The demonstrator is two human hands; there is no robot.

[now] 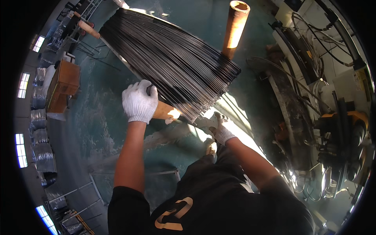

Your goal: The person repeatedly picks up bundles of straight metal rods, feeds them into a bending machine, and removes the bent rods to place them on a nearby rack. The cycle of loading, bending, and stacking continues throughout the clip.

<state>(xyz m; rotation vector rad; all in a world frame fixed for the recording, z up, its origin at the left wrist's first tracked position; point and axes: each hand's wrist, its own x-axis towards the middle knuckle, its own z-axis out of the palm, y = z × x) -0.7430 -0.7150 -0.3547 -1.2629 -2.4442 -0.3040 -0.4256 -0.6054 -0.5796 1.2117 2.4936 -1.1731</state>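
Left hand: the left hand (139,102) wears a white knitted glove and lies on the near left edge of the rod bundle (168,58); the fingers are curled over the outer rods and hold them.
Right hand: the right hand (221,129), also in a white glove, is at the near end of the bundle, low and to the right; it touches the rod tips, but I cannot tell how far the fingers are closed, because strong sunlight falls there.
Rod bundle: many thin dark metal rods, laid side by side like a flat sheet, running from far left to near right, in the middle of the scene.
Supports: the bundle rests on a brown tube (235,27) at the far right and a second brown tube (164,111) just beside the left hand.
Floor: the green floor (98,117) is worn and pale in places.
Left side: a wooden box (62,84) stands well apart from the bundle.
Right side: a machine (340,133) with cables and a yellow part.
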